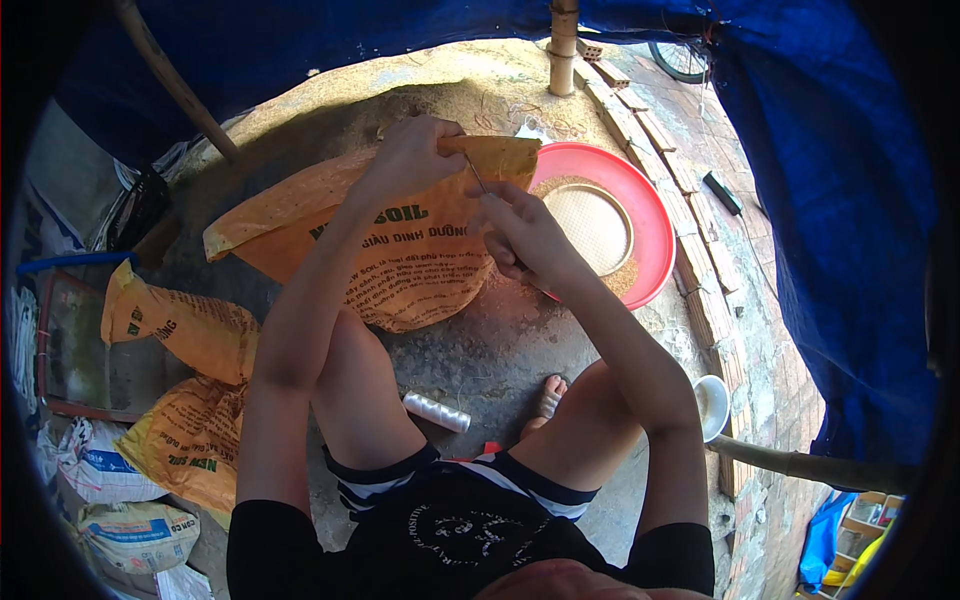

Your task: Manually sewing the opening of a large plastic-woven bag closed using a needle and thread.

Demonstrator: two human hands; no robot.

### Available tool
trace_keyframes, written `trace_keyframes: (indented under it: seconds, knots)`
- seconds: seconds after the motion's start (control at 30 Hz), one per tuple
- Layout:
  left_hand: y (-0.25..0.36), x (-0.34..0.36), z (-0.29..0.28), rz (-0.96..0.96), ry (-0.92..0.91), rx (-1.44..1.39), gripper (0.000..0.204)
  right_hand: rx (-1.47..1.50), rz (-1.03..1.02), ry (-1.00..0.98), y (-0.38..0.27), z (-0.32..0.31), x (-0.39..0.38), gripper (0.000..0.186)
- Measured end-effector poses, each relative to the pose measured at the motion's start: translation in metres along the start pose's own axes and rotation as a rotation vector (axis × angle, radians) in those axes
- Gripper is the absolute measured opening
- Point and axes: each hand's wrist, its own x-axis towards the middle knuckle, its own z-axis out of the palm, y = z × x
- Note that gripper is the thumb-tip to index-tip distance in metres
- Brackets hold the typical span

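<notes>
A large orange sack (425,255) with dark print stands in front of me between my knees, bulging at its lower part. My left hand (415,155) is closed on its top edge, pinching the folded rim. Just right of it, my right hand (520,235) grips a thin metal spike (477,176), like a needle or awl, whose tip reaches the sack's rim by my left fingers. The part inside my right fist is mostly hidden. On the floor between my legs lies a spool of white thread (437,412).
A pink-red basin (655,225) holds grain and a round sieve (587,228) at the right. More orange sacks (185,325) and white bags (140,537) lie on the left. Bricks (705,310) line the right side, near a white bowl (711,408) and a pole (800,465).
</notes>
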Motion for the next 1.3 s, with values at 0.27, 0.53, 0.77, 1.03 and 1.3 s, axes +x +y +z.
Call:
trace_keyframes:
  seconds: [0.27,0.53,0.77,1.03,1.3]
  knots:
    - [0.007,-0.004,-0.003,-0.064,-0.019,0.014,0.044,-0.009,0.003,0.016,0.003,0.001,-0.001,0.03]
    - [0.002,-0.008,0.008,0.113,0.079,0.056,0.02,0.269,0.101,-0.055,0.004,-0.014,0.005,0.03]
    - [-0.008,-0.008,0.016,0.278,0.193,0.084,0.014,-0.315,-0.061,-0.024,0.009,-0.014,0.015,0.026]
    - [-0.007,-0.009,0.016,0.284,0.274,0.013,0.013,0.299,0.137,-0.124,0.004,-0.01,0.019,0.023]
    - [-0.007,-0.01,0.026,0.294,0.363,0.09,0.014,-0.165,-0.042,0.126,0.013,0.016,0.026,0.025]
